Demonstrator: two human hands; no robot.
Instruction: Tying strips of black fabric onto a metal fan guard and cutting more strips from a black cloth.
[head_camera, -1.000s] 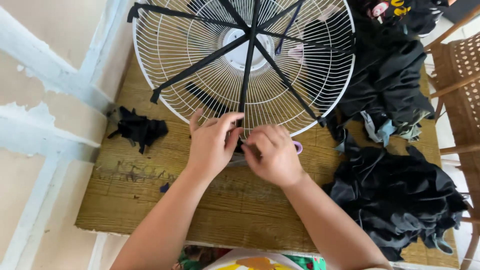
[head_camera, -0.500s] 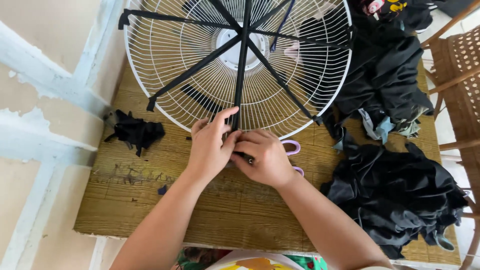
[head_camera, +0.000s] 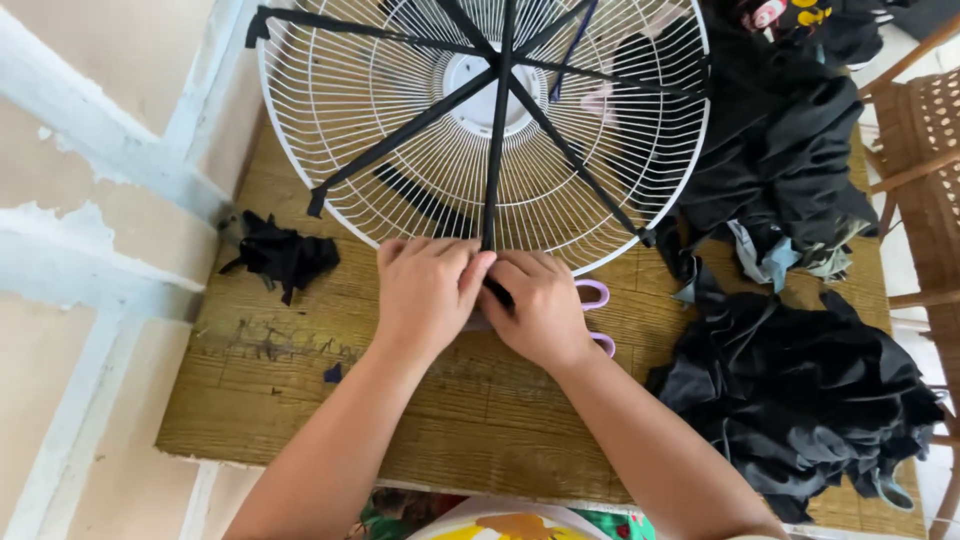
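A round white wire fan guard (head_camera: 350, 110) lies flat on a wooden board (head_camera: 300, 400). Black fabric strips (head_camera: 495, 150) run like spokes from its hub to its rim. My left hand (head_camera: 425, 290) and my right hand (head_camera: 540, 305) meet at the guard's near rim. Both pinch the end of the strip that comes straight toward me, a black tip (head_camera: 497, 293) showing between the fingers. Purple scissor handles (head_camera: 597, 295) poke out from under my right hand.
A small wad of black fabric scraps (head_camera: 282, 255) lies left of the guard. Heaps of black cloth (head_camera: 800, 400) fill the board's right side, more at the top right (head_camera: 790, 150). A wooden chair (head_camera: 920, 150) stands at the far right. A pale wall with white ridges (head_camera: 100, 230) borders the left.
Both hands have closed together at the guard's near rim, fingers now tight on the strip's end. The guard and strips have barely shifted in view.
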